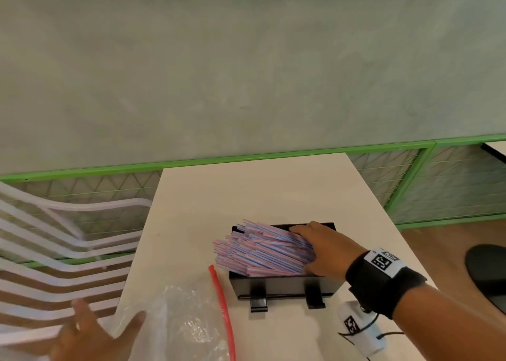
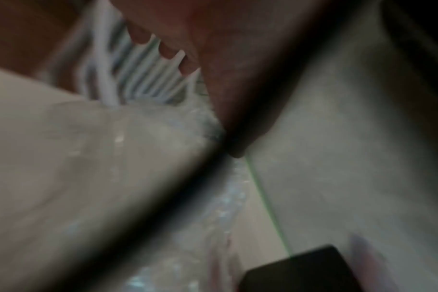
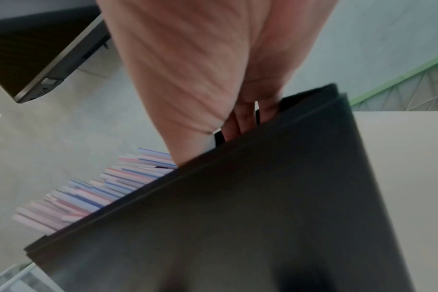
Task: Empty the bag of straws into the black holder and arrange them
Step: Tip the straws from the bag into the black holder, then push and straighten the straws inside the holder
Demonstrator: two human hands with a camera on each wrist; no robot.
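The black holder (image 1: 282,284) stands on the white table (image 1: 246,196), right of centre. A thick bundle of pink, blue and white striped straws (image 1: 260,251) lies tilted in it, the left ends fanning up over the left wall. My right hand (image 1: 315,247) grips the bundle's right end, fingers over the far side and thumb near. The right wrist view shows the hand (image 3: 213,79) dipping behind the holder wall (image 3: 238,217), straws (image 3: 93,193) to its left. The clear plastic bag (image 1: 178,325) with a red zip strip (image 1: 221,300) lies crumpled at the front. My left hand (image 1: 90,330) is spread, its thumb touching the bag's edge.
A white slatted chair (image 1: 54,251) stands close to the table's left edge. A green-framed mesh fence (image 1: 410,182) runs behind, under a grey wall. A black round seat (image 1: 487,273) sits at the right over wooden floor. The left wrist view is blurred.
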